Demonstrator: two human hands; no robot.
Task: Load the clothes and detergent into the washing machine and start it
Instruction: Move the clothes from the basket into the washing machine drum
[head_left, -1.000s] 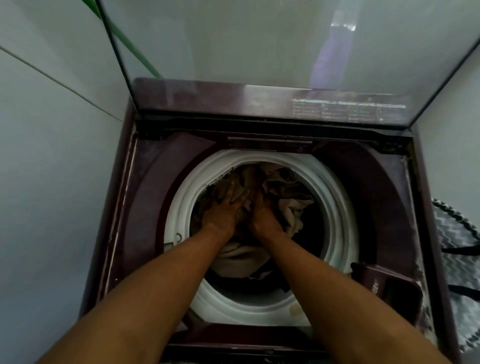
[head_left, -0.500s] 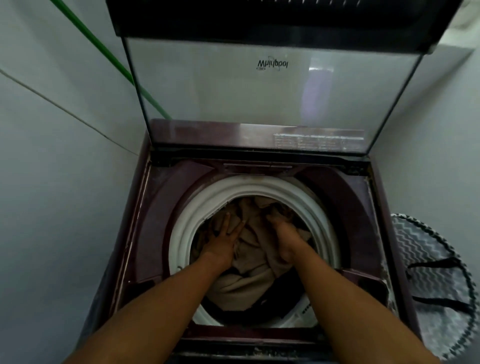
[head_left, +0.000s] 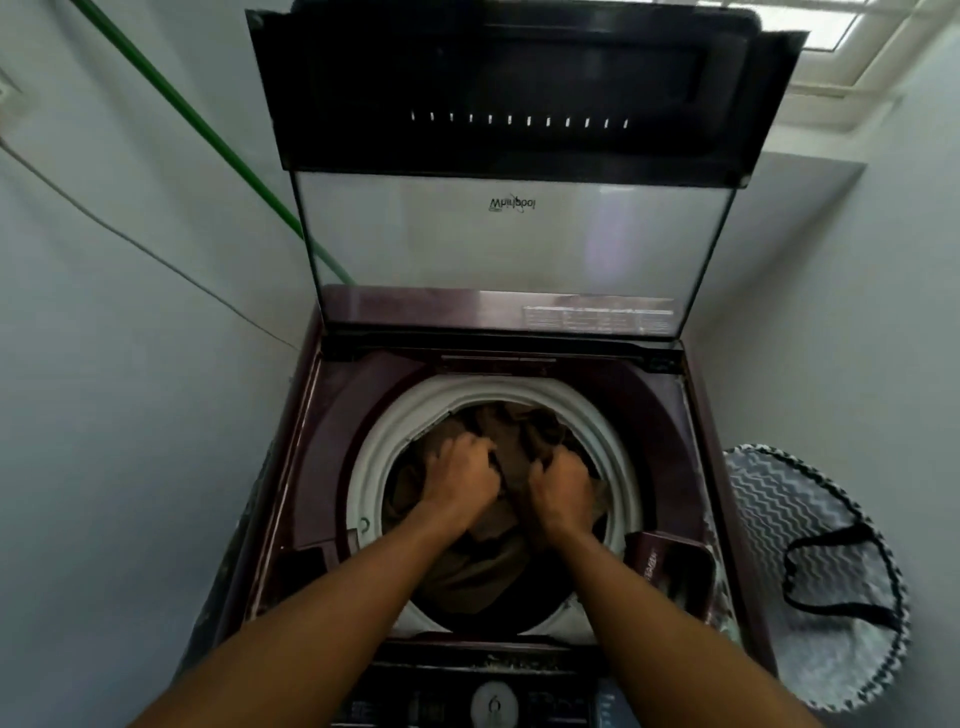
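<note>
Top-load washing machine (head_left: 311, 467) fills the middle of the frame, glass lid (head_left: 509, 244) raised upright at the back, white drum rim (head_left: 374, 467) ringing the opening; zigzag-patterned laundry basket (head_left: 810, 613) stands just beside it on the right, green pipe (head_left: 208, 130) slants down the left wall. Brown clothes (head_left: 483, 561) bunched inside the drum; left hand (head_left: 460, 480) and right hand (head_left: 563, 486) both down in the pile, side by side, fingers (head_left: 480, 452) of each curled and clutching the brown fabric.
</note>
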